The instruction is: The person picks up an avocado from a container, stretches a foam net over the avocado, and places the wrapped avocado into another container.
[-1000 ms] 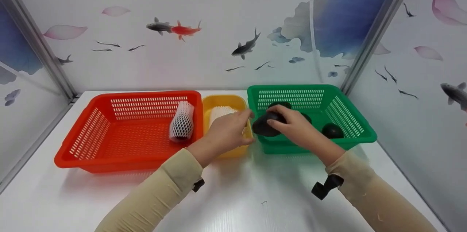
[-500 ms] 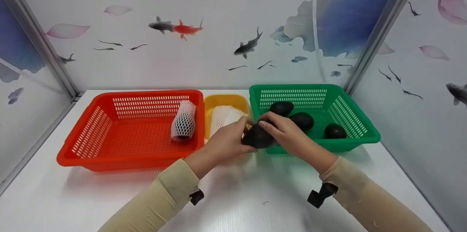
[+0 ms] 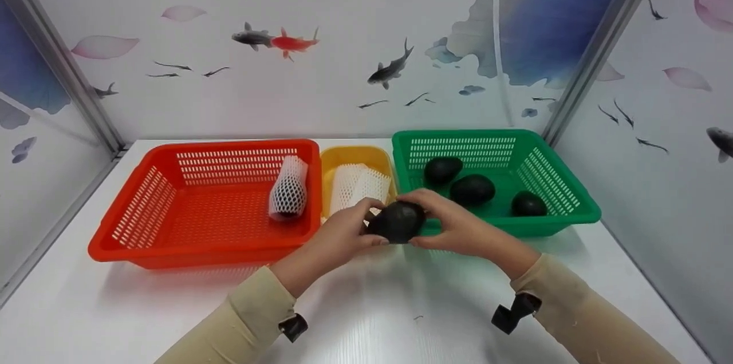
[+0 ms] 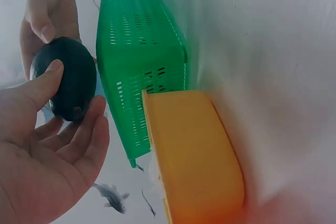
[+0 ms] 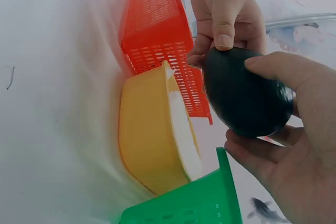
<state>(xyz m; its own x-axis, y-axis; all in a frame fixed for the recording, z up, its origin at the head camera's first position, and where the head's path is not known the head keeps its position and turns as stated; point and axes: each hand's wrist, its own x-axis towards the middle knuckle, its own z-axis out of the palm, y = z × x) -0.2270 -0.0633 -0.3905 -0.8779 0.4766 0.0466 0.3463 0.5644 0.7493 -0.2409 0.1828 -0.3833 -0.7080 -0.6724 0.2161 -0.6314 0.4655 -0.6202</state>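
A dark avocado [image 3: 399, 222] is held up between both hands, in front of the baskets. My left hand [image 3: 342, 232] grips one end, its thumb on the skin and its fingers curled beneath in the left wrist view. At the opposite end my right hand [image 3: 455, 225] holds it between thumb and fingers. Several more avocados [image 3: 472, 190] lie in the green basket [image 3: 558, 169]. White foam net sleeves [image 3: 369, 185] fill the yellow basket [image 3: 358, 153]. In the red basket [image 3: 200, 204], one avocado in a foam net sleeve [image 3: 288, 189] leans along the right side.
The three baskets stand side by side on a white table [image 3: 366, 307], against a printed wall [image 3: 320, 101]. A small dark thread-like mark [image 3: 418, 317] shows on the table nearer the front. Metal posts [image 3: 598, 49] rise at the wall's corners.
My right hand has brought the avocado out of the green basket, leftward and nearer. My left hand has taken hold of its other end, and the avocado has turned.
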